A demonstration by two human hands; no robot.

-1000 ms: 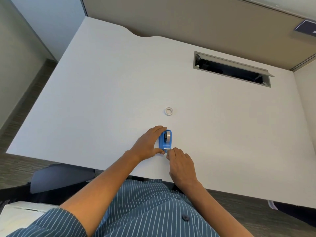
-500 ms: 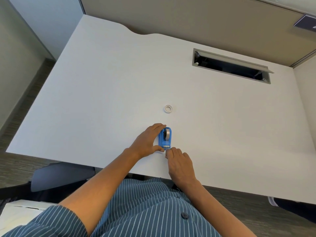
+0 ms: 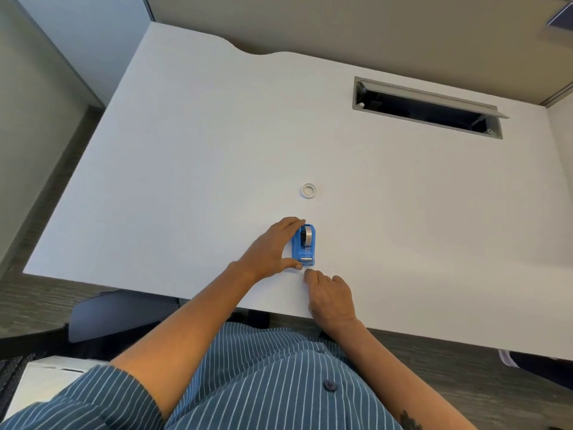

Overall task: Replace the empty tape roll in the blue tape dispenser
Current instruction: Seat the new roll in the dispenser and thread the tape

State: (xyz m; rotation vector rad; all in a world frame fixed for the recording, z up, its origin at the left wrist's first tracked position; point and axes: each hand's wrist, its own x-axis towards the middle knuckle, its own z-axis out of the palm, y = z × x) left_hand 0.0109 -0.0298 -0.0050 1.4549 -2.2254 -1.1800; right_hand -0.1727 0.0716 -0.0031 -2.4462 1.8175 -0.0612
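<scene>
Left hand [image 3: 273, 248] holds the blue tape dispenser [image 3: 304, 245] from its left side, fingers curled over the far end and the thumb pressed against the near end by the cutter, so the hand spans the dispenser's whole length. That dispenser stands on the white desk [image 3: 192, 169], close to the near edge, with its long axis running away from the person: the cutter end points back toward the body and the rounded end points toward the far side of the desk. A grey tape roll [image 3: 307, 234] sits in the rounded end. The right hand [image 3: 330, 297] rests on the desk just short of the cutter end, knuckles up and fingers loosely curled; its fingertips are near the dispenser, and whether they pinch anything cannot be told. Both forearms reach forward from a striped shirt [image 3: 263, 380]. A small white ring [image 3: 308, 191], an empty core, lies flat farther out, apart from the dispenser.
</scene>
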